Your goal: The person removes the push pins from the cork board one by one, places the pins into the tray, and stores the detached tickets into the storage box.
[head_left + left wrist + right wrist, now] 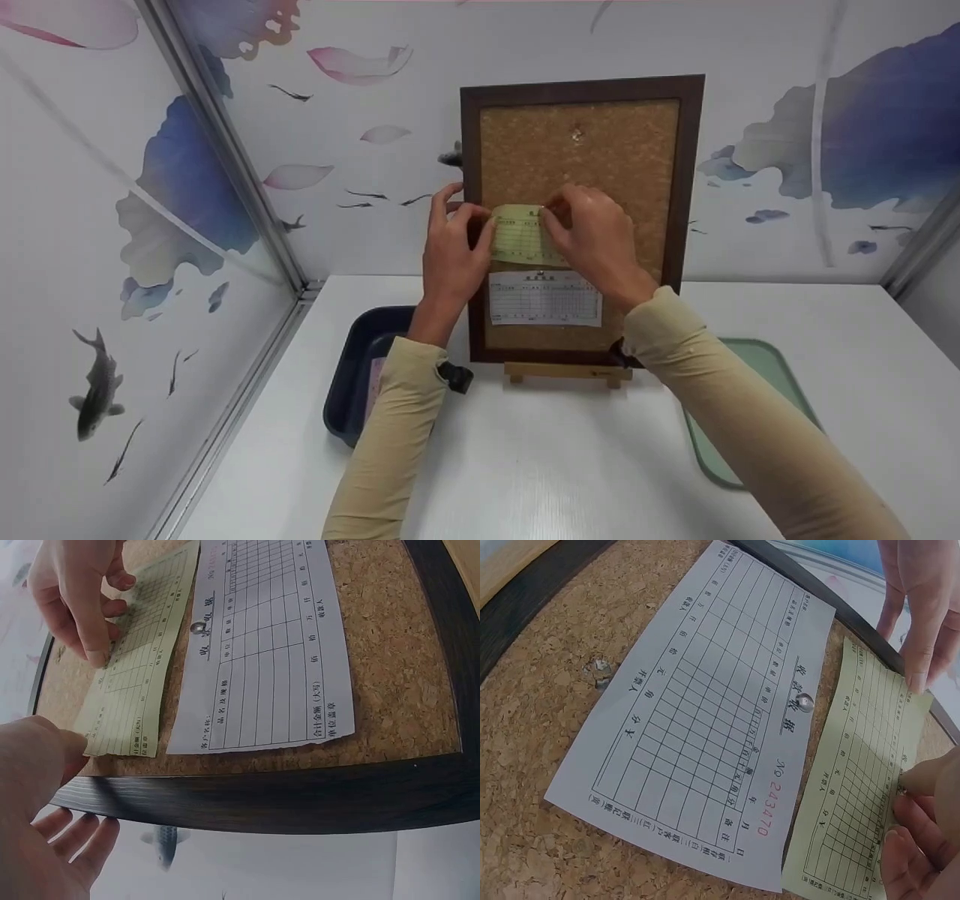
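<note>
A framed corkboard [637, 150] stands upright. My left hand [454, 251] pinches the upper left corner of a pale green receipt slip [516, 238] against the cork, its other fingers spread past the frame's side in the left wrist view. At the slip's top middle, my right hand [596, 229] pinches a tiny shiny thumbtack [901, 793], mostly covered by the fingertips. Just below hangs a white receipt slip [544, 301], fixed at its top by a silver thumbtack [805, 703]. The two slips nearly meet edge to edge.
A small wooden easel [566, 370] supports the board on the white table [525, 465]. Left of it sits a dark blue tray [339, 382] holding pink paper [373, 379]. A green tray [765, 375] lies right, partly behind my sleeve. Shiny tacks [577, 135] dot the upper cork.
</note>
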Action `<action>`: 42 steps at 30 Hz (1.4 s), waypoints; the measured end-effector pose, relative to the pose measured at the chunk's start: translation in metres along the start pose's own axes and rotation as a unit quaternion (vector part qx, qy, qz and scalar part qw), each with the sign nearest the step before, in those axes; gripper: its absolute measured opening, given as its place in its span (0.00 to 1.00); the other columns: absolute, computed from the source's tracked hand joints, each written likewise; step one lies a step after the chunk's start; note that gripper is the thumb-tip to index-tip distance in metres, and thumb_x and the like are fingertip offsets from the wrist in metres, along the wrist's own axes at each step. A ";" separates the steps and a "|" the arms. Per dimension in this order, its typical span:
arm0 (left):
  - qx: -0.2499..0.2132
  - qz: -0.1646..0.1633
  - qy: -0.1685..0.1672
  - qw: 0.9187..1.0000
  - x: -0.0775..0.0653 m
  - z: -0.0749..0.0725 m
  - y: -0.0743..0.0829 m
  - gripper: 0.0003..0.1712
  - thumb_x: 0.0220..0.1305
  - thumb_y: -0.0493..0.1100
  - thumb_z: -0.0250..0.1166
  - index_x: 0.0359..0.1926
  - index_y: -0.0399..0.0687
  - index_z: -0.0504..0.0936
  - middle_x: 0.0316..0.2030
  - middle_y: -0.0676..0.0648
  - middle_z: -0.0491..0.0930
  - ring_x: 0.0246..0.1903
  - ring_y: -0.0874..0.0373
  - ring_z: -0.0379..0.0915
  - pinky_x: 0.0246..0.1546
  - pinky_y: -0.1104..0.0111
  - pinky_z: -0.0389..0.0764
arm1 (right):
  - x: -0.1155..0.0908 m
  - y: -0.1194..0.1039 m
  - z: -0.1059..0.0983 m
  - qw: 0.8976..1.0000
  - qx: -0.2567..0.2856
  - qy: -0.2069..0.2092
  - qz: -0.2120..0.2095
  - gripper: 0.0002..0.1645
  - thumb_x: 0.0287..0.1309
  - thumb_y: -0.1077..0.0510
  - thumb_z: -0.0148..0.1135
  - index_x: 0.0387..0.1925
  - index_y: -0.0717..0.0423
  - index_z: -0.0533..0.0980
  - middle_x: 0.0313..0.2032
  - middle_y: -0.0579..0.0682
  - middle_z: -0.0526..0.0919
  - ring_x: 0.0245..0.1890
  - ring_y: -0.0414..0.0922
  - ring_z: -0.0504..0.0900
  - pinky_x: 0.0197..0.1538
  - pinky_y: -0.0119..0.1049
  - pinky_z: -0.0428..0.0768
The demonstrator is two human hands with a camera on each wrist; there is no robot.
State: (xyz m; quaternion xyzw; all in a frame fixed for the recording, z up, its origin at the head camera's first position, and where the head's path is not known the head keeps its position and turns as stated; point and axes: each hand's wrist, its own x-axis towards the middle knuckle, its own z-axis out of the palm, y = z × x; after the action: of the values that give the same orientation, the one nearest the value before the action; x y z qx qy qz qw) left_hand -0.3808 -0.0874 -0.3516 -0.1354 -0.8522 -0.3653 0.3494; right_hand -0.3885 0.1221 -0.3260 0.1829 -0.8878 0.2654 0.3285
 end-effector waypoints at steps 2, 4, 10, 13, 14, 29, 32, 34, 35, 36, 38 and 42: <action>-0.002 -0.002 -0.002 1.000 -0.001 0.000 -0.001 0.10 0.78 0.46 0.68 0.49 0.45 0.89 0.78 0.43 0.66 0.68 0.50 0.75 0.64 0.56 0.83 | 0.001 0.000 0.000 1.000 -0.006 0.000 -0.004 0.11 0.74 0.51 0.69 0.47 0.54 0.86 0.40 0.52 0.91 0.38 0.49 0.88 0.40 0.50 0.85; -0.001 -0.004 -0.003 1.000 -0.001 0.001 -0.002 0.09 0.78 0.46 0.67 0.48 0.46 0.89 0.78 0.43 0.66 0.68 0.50 0.76 0.63 0.55 0.83 | 0.001 0.000 0.000 1.000 -0.009 0.002 -0.012 0.11 0.74 0.51 0.69 0.46 0.54 0.86 0.39 0.52 0.91 0.37 0.49 0.88 0.38 0.50 0.85; 0.003 0.005 0.001 1.000 0.000 0.002 -0.001 0.09 0.78 0.45 0.66 0.46 0.45 0.88 0.77 0.42 0.67 0.66 0.49 0.77 0.59 0.56 0.85 | 0.000 0.000 -0.001 0.998 -0.044 0.022 -0.044 0.10 0.72 0.53 0.70 0.43 0.56 0.86 0.37 0.54 0.91 0.34 0.51 0.89 0.33 0.53 0.86; 0.008 0.010 0.004 1.000 0.000 0.002 -0.001 0.10 0.78 0.45 0.65 0.44 0.45 0.88 0.76 0.41 0.68 0.65 0.49 0.78 0.56 0.57 0.86 | 0.001 -0.001 -0.002 0.996 -0.061 0.031 -0.053 0.10 0.72 0.53 0.70 0.42 0.56 0.87 0.36 0.54 0.91 0.33 0.53 0.89 0.31 0.54 0.86; 0.009 0.011 0.004 1.000 0.000 0.002 0.000 0.10 0.78 0.46 0.65 0.44 0.45 0.88 0.76 0.41 0.68 0.65 0.49 0.78 0.54 0.57 0.86 | 0.001 -0.001 -0.002 0.996 -0.064 0.034 -0.055 0.10 0.71 0.53 0.70 0.42 0.56 0.87 0.36 0.54 0.91 0.33 0.54 0.89 0.31 0.54 0.86; 0.016 0.004 0.004 1.000 -0.001 0.003 -0.001 0.10 0.77 0.47 0.65 0.42 0.47 0.86 0.76 0.44 0.68 0.65 0.51 0.77 0.51 0.58 0.87 | 0.000 -0.003 -0.002 0.986 -0.127 0.055 -0.096 0.10 0.72 0.55 0.69 0.40 0.59 0.88 0.35 0.57 0.92 0.34 0.56 0.90 0.28 0.55 0.87; 0.014 0.001 0.004 1.000 -0.002 0.003 -0.002 0.10 0.77 0.47 0.65 0.42 0.47 0.86 0.76 0.44 0.68 0.65 0.51 0.77 0.51 0.58 0.87 | -0.002 -0.003 0.000 0.984 -0.133 0.060 -0.107 0.11 0.73 0.55 0.69 0.40 0.59 0.88 0.34 0.57 0.92 0.32 0.55 0.90 0.27 0.53 0.86; 0.011 0.000 0.004 1.000 -0.002 0.003 -0.002 0.10 0.77 0.48 0.65 0.42 0.48 0.86 0.76 0.44 0.68 0.65 0.51 0.77 0.51 0.57 0.87 | -0.002 -0.002 0.001 0.982 -0.138 0.064 -0.114 0.10 0.73 0.55 0.69 0.40 0.58 0.88 0.34 0.56 0.91 0.30 0.55 0.89 0.26 0.52 0.86; 0.009 0.000 0.003 1.000 -0.002 0.003 -0.002 0.10 0.77 0.48 0.65 0.42 0.48 0.86 0.76 0.44 0.68 0.65 0.51 0.77 0.51 0.57 0.87 | -0.003 -0.002 0.001 0.981 -0.137 0.067 -0.116 0.10 0.73 0.55 0.70 0.39 0.58 0.88 0.33 0.56 0.91 0.30 0.55 0.89 0.26 0.52 0.86; 0.008 0.000 0.002 1.000 -0.002 0.003 -0.001 0.09 0.77 0.48 0.65 0.42 0.48 0.86 0.76 0.44 0.68 0.65 0.51 0.77 0.51 0.57 0.87 | -0.003 -0.001 0.002 0.981 -0.136 0.070 -0.118 0.10 0.72 0.55 0.70 0.39 0.58 0.88 0.33 0.56 0.91 0.30 0.54 0.89 0.25 0.52 0.86; 0.006 0.000 0.001 1.000 -0.002 0.003 -0.001 0.09 0.77 0.47 0.65 0.43 0.48 0.86 0.76 0.44 0.68 0.66 0.51 0.77 0.51 0.57 0.87 | -0.004 -0.001 0.002 0.981 -0.135 0.074 -0.121 0.10 0.72 0.55 0.70 0.39 0.58 0.88 0.32 0.56 0.91 0.29 0.54 0.89 0.25 0.51 0.85; 0.008 0.000 0.002 1.000 -0.001 0.003 -0.001 0.09 0.76 0.47 0.64 0.43 0.48 0.86 0.76 0.43 0.68 0.65 0.50 0.77 0.54 0.56 0.87 | -0.005 -0.001 0.001 0.980 -0.137 0.078 -0.125 0.09 0.73 0.56 0.69 0.39 0.58 0.88 0.31 0.56 0.91 0.29 0.55 0.89 0.25 0.52 0.85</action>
State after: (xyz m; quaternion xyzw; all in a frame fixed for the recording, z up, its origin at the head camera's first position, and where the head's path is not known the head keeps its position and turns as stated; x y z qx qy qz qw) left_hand -0.3824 -0.0861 -0.3546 -0.1322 -0.8542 -0.3590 0.3523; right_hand -0.3851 0.1213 -0.3295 0.2245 -0.8574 0.1118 0.4494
